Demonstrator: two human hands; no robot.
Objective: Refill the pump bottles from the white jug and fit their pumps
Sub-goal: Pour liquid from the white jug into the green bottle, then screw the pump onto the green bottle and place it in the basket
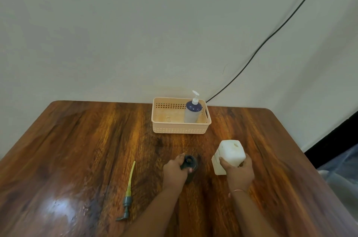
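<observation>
The left hand [174, 173] curls around a dark bottle [190, 165] standing on the wooden table [77, 140], its neck open with no pump fitted. Just to the right, the right hand [239, 173] grasps the near side of the white jug [230, 152], a blocky, scuffed container with a small hole in the face turned upward. A loose pump [126, 194], grey head and yellowish tube, lies flat to the left of the hands. At the table's far edge, a peach basket [180, 129] holds an upright clear and blue bottle [192, 113] with its white pump on.
</observation>
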